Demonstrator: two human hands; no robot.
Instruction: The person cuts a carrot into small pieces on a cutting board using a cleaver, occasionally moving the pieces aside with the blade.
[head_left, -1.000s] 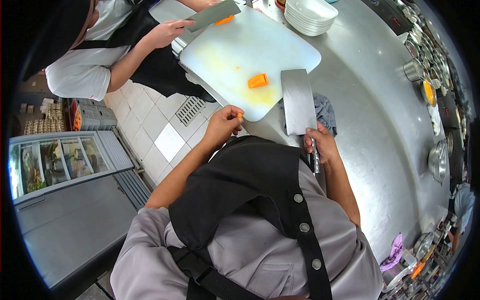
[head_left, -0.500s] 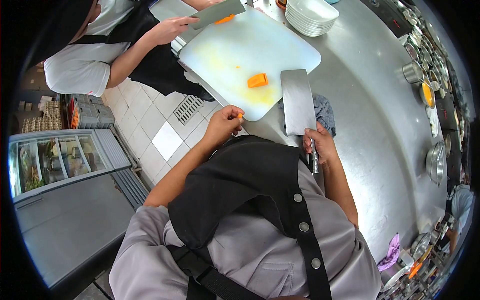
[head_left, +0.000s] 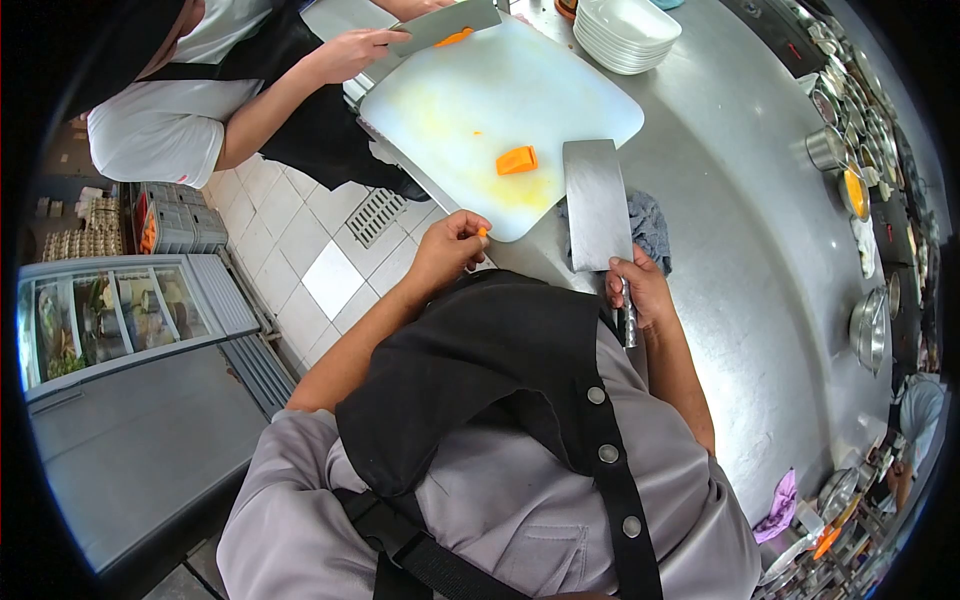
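Observation:
My right hand [head_left: 640, 288] is closed round the handle of a cleaver [head_left: 598, 205], whose broad blade points away from me over the near right corner of the white cutting board [head_left: 420, 110]. Pinched in the fingers of my left hand [head_left: 450, 245] is a small orange piece [head_left: 483, 232], possibly carrot, just off the board's near edge. A larger cut orange chunk [head_left: 516, 160] lies on the board beside yellowish stains, and a tiny orange bit [head_left: 477, 133] sits farther left. A crumpled grey cloth [head_left: 648, 232] lies partly behind the cleaver blade.
Across the board, a co-worker's hand [head_left: 352, 55] holds another cleaver [head_left: 440, 38] by an orange piece [head_left: 455, 37]. White dishes [head_left: 625, 35] are stacked on the steel counter [head_left: 740, 250]. A glass-topped chest [head_left: 130, 320] stands left. Metal bowls [head_left: 868, 330] line the right.
The co-worker's cleaver has shifted slightly to the right beside its orange piece. My hands and what they hold look nearly unchanged.

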